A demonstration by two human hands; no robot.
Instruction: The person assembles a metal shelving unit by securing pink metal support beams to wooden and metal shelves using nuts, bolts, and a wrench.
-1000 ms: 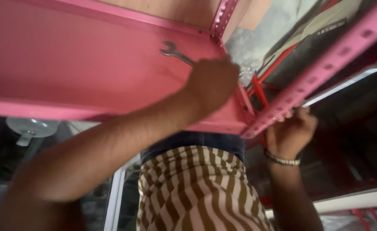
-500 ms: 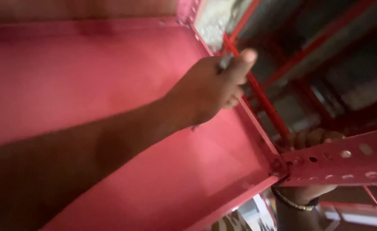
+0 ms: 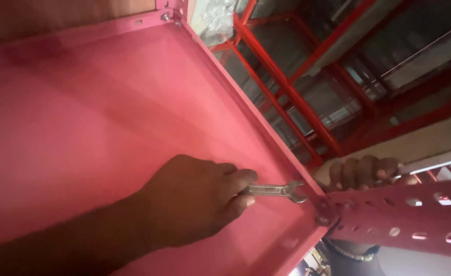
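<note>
Clearly the work in hand is the fastening of a corner joint: the left hand [image 3: 194,199] is closed around the shank of a small open-ended spanner [image 3: 276,190], with the thumb and forefinger pinching it near the middle and the open head pointing at the corner bolt [image 3: 323,220]. The spanner lies just above the pink shelf panel [image 3: 107,117], its head near the bolt but not yet seated on it, as far as the view shows. The right hand [image 3: 363,171] is curled over the top edge of the perforated pink upright [image 3: 404,214], fingers wrapped and gripping it from behind (a beaded bracelet shows at the wrist below). My judgement is that the next move calls for sliding the spanner head squarely onto the fastener while the upright is held steady, since a slanted bite could slip. Beyond the shelf edge stand red metal racks [image 3: 287,92], well apart from both hands.
</note>
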